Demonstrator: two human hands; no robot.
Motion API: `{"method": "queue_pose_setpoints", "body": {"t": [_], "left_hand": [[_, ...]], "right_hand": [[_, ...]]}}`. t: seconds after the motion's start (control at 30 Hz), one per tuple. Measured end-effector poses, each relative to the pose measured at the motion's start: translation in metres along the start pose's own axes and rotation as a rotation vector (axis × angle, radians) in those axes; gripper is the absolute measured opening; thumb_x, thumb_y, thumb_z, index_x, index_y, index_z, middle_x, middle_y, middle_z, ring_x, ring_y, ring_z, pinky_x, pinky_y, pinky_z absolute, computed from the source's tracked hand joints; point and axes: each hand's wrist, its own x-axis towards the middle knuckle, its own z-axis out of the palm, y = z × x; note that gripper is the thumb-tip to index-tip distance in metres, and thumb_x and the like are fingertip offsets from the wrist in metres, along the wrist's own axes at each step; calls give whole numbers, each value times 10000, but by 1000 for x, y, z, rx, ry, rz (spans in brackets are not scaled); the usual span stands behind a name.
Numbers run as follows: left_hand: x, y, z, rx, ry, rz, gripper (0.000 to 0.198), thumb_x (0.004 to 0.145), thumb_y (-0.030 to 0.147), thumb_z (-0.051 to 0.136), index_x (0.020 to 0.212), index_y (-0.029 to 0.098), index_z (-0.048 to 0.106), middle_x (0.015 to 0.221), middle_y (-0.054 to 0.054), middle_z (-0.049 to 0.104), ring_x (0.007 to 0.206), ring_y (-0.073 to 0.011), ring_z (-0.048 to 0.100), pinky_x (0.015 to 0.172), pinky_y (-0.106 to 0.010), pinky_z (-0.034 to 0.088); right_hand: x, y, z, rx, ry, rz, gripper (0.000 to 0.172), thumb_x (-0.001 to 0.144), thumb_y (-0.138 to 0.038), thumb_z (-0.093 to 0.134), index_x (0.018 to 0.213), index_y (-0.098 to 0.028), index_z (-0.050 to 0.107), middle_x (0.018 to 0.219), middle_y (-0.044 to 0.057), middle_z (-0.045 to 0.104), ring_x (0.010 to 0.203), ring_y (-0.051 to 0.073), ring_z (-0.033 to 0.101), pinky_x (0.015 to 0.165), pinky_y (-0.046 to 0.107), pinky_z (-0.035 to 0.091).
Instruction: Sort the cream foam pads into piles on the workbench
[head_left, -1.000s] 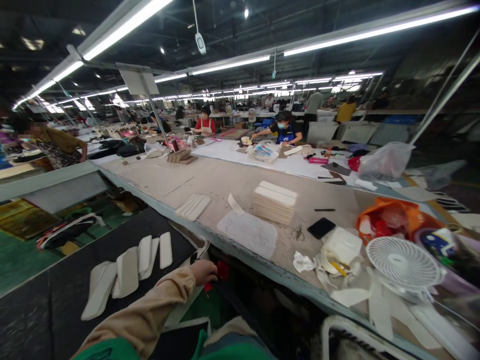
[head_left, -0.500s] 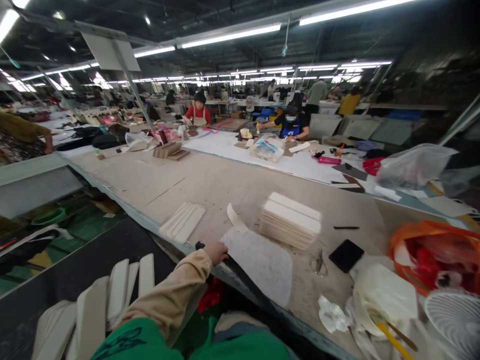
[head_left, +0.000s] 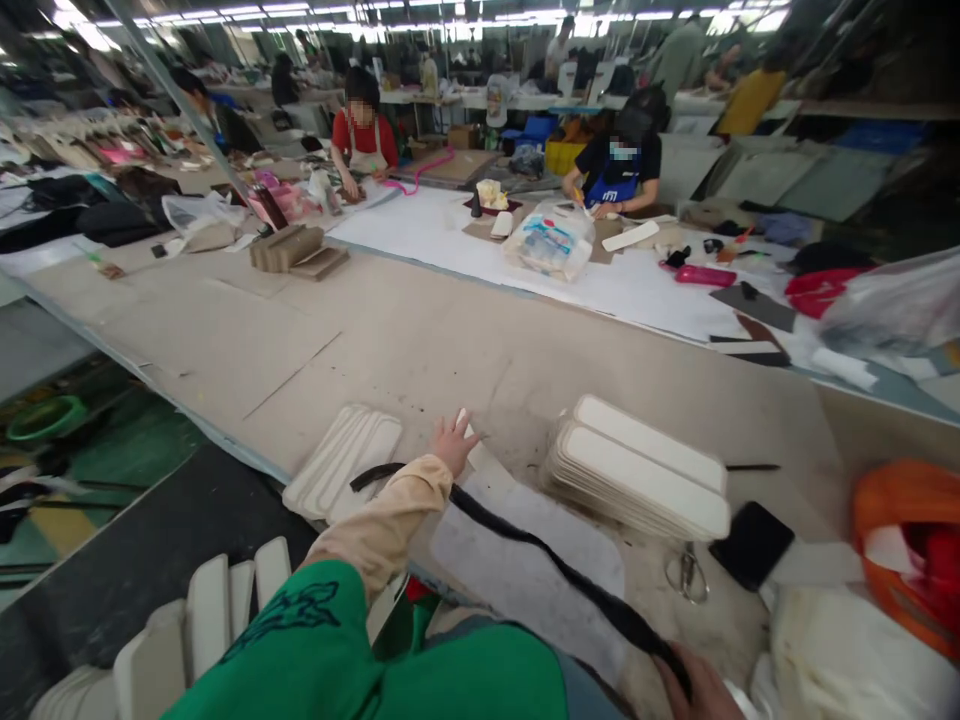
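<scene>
We spread our left hand (head_left: 454, 445) over the desk (head_left: 397, 320), the black strip (head_left: 568, 573) running lengthwise along its near edge to our right hand (head_left: 705, 690), grip unclear.

Nearer me than the cream stack (head_left: 637, 470), the lower edge crops my right hand (head_left: 701, 692); whether its fingers close on the black strip (head_left: 551, 557) cannot be told. Left of the stack, my sleeve (head_left: 394, 510) hides a stretch of that strip, and the fingers of my left hand (head_left: 453, 450) cover part of a pale piece (head_left: 487, 462). Right of the stack, an orange bag (head_left: 877, 550) is cut off, and a whitish bundle (head_left: 855, 640) is blurred. Far beyond it, a person in yellow (head_left: 751, 100) is too indistinct for any detail.
</scene>
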Motion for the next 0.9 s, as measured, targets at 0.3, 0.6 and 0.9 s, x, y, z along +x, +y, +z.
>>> {"method": "queue_pose_setpoints", "body": {"t": [0.3, 0.6, 0.9], "left_hand": [[15, -31, 1, 5, -11, 288, 268, 814, 69, 454, 873, 199, 681, 1034, -96, 659, 1176, -258, 506, 1116, -644, 7], [-12, -51, -26, -244, 144, 161, 262, 886, 203, 417, 911, 229, 676, 979, -29, 699, 951, -151, 609, 1132, -400, 268], [61, -75, -41, -310, 174, -186, 321, 872, 366, 416, 985, 208, 672, 996, -64, 696, 892, -189, 639, 818, -285, 500]], "right_hand": [[-3, -13, 10, -72, -204, 127, 435, 794, -461, 398, 1027, -207, 662, 879, 94, 700, 780, 247, 688, 755, 393, 555], [4, -4, 26, -46, -148, 68, 443, 791, -463, 427, 1023, -180, 677, 948, 122, 697, 865, 275, 679, 848, 429, 533], [22, -49, -14, 64, 39, 109, 415, 854, -436, 441, 1103, -159, 622, 936, 100, 682, 806, 220, 671, 768, 382, 553]]}}
